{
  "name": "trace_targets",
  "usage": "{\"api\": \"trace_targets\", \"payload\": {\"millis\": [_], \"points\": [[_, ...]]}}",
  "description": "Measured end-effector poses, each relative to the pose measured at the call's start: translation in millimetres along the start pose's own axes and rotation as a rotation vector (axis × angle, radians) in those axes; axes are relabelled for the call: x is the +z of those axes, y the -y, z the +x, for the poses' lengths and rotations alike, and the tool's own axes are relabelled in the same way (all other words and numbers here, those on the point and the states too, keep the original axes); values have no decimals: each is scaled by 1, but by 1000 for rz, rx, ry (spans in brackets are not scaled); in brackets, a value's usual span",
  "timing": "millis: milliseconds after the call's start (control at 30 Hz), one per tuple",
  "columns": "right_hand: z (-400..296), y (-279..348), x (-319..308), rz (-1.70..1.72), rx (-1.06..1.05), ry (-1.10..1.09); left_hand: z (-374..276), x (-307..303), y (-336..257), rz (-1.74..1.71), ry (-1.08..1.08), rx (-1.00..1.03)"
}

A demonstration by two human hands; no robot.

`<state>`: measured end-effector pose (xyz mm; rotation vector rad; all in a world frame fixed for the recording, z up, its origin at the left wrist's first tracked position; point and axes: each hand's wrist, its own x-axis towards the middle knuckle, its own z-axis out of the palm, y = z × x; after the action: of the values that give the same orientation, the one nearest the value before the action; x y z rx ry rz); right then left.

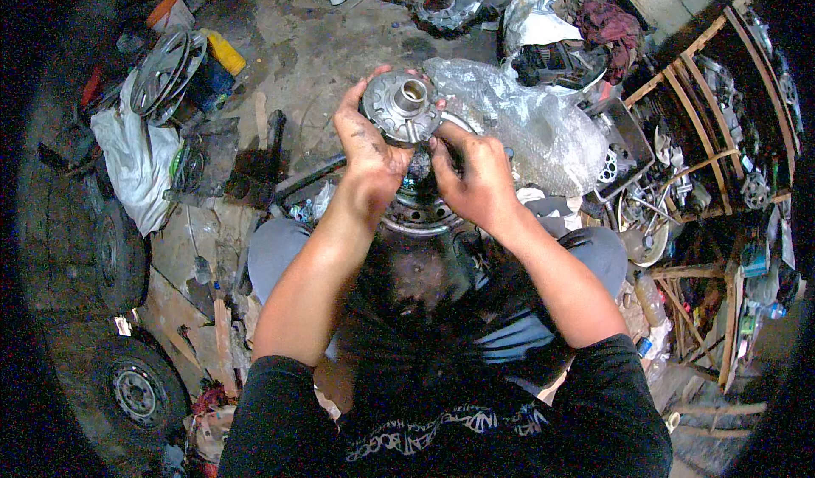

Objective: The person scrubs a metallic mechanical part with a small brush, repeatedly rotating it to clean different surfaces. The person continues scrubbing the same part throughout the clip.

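A round grey metal part with a short central hub [391, 110], like a gearbox or pump housing, rests in my left hand [369, 135], whose fingers wrap its far edge. My right hand [474, 175] is at the part's near right edge, thumb and index finger bent close together. Whether something small sits between those fingers cannot be told. Below both hands, between my knees, lies a round metal rim with holes [417, 226], partly hidden by my hands and wrists.
Bubble wrap [541, 128] lies to the right, beside a metal tray [627, 140] of parts. A large metal casing [446, 7] stands at the far side. Wooden shelving [700, 140] holds parts at right. Wheel covers [162, 73], a white sack [137, 159] and tyres [137, 392] are at left.
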<state>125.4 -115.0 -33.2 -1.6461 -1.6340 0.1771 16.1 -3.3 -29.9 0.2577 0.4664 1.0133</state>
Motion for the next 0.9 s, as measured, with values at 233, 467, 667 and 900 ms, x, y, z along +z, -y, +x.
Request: {"api": "trace_targets", "payload": {"millis": [233, 467, 667, 900], "points": [[2, 1, 2, -44, 2, -35, 4, -5, -2, 39, -4, 20], [5, 0, 2, -59, 61, -27, 2, -4, -4, 41, -12, 11], [7, -9, 4, -55, 44, -84, 4, -5, -5, 73, -16, 49], [9, -4, 8, -8, 81, -74, 4, -7, -6, 50, -27, 34]]}}
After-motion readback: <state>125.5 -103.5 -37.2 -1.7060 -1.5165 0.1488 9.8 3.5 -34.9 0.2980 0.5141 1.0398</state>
